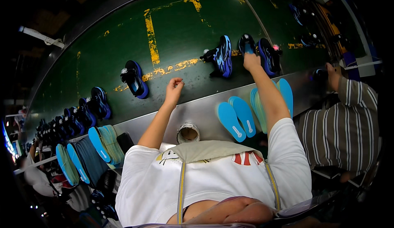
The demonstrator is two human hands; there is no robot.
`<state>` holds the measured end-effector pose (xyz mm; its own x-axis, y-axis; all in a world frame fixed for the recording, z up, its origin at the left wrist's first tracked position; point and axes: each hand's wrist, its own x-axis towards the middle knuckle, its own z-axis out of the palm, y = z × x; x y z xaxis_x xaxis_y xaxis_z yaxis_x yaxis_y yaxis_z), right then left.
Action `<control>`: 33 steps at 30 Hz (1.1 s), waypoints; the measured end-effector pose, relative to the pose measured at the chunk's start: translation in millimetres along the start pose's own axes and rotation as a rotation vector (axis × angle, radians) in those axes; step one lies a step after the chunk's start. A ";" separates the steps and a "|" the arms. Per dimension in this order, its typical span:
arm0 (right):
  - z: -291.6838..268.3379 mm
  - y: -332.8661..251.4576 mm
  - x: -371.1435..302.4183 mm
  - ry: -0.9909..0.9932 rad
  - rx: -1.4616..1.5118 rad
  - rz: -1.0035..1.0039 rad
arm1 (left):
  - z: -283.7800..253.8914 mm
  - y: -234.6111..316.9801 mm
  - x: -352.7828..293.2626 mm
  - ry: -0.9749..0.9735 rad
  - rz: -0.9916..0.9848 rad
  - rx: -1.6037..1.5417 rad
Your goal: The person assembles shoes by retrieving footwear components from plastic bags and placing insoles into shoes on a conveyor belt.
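My left hand hovers over the near edge of the green work surface, fingers curled together, with nothing visible in them. Stretched forward, my right hand is at the opening of a black shoe. It grips the heel end of a blue insole that lies partly inside the shoe; my fingertips are partly hidden there. Close on its right is a black and blue shoe. To its left, another shoe shows its patterned side. A single shoe sits left of my left hand.
Blue insoles stand along the metal edge before me, with more insole stacks at left. A round tin is near my body. Several shoes line the left side. A co-worker in a striped shirt is at right.
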<state>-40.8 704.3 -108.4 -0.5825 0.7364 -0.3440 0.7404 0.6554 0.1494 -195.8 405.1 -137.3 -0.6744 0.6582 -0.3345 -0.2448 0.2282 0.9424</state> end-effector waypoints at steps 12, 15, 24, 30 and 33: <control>5.7 -96.6 -68.4 0.056 -0.080 -0.369 | 7.9 -19.2 -7.4 0.057 -0.189 -0.122; 46.3 -106.2 -47.2 0.230 0.060 -0.258 | 9.2 -20.0 -2.7 0.068 -0.080 0.017; 44.0 -116.4 -92.5 0.286 0.649 -0.659 | 24.9 17.7 20.4 0.037 0.485 0.568; 78.4 -55.2 -155.8 0.360 0.571 -0.275 | 27.2 27.7 45.8 0.126 0.559 0.915; 112.6 2.9 -187.4 0.265 0.557 -0.058 | 22.9 28.5 56.3 0.175 0.600 1.007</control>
<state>108.3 549.3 -147.9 -0.6376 0.7657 -0.0846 0.7273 0.5622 -0.3937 -224.8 465.0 -129.1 -0.5993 0.7636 0.2404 0.7494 0.4295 0.5038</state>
